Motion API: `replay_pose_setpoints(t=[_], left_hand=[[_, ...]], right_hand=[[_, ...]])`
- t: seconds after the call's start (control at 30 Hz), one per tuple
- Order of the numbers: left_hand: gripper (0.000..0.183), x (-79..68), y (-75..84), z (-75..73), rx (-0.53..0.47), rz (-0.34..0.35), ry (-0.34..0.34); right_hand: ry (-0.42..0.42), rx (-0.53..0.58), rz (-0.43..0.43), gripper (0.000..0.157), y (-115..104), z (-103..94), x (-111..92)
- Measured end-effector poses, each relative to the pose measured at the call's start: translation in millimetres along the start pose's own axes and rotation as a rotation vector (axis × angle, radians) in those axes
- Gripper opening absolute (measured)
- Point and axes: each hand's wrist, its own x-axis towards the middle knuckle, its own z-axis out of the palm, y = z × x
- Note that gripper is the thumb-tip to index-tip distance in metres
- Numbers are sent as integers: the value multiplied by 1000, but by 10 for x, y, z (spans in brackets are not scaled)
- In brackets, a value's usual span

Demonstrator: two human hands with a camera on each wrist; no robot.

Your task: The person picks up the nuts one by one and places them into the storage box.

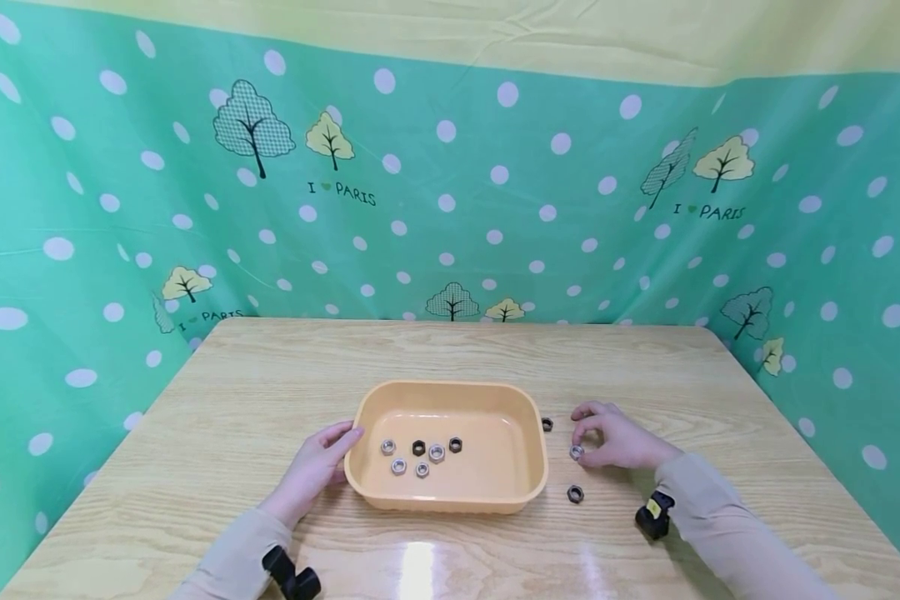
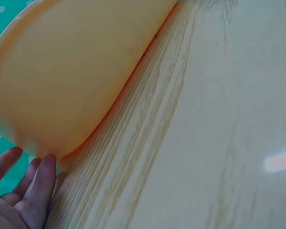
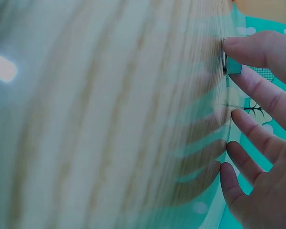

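A peach-coloured rectangular basin (image 1: 450, 505) stands on the wooden table, with several silver and dark hex nuts (image 1: 437, 453) lying in its left half. At the basin's left end, my left hand (image 1: 317, 467) holds the side, its thumb up at the rim and its fingers against the outer wall. To the right of the basin, my right hand (image 1: 621, 439) pinches a silver nut (image 1: 576, 452) between thumb and forefinger, right at the table top. In the right wrist view the nut (image 3: 234, 66) shows edge-on between the fingertips, the other fingers spread below.
One dark nut (image 1: 547, 424) lies close against the basin's right side. Another dark nut (image 1: 575, 494) is nearer the front, just below the right hand. Green dotted cloth (image 1: 450, 225) hangs behind and beside the table (image 1: 285, 358).
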Motion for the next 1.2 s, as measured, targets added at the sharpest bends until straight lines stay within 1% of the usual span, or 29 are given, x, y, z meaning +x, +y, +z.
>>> replay_pose_setpoints(t=[0.33, 0.63, 0.83, 0.97, 1.2], left_hand=[[59, -10, 6, 6, -10, 5, 1], [57, -13, 5, 3, -22, 6, 3], [58, -8, -5, 1, -14, 6, 4], [58, -7, -9, 3, -12, 8, 5], [59, -7, -7, 9, -10, 15, 11]], right_hand=[[33, 32, 31, 13, -6, 1, 4], [92, 105, 15, 17, 35, -2, 4], [108, 146, -8, 16, 53, -21, -1], [118, 139, -24, 16, 37, -54, -12], [153, 140, 10, 16, 27, -96, -20]])
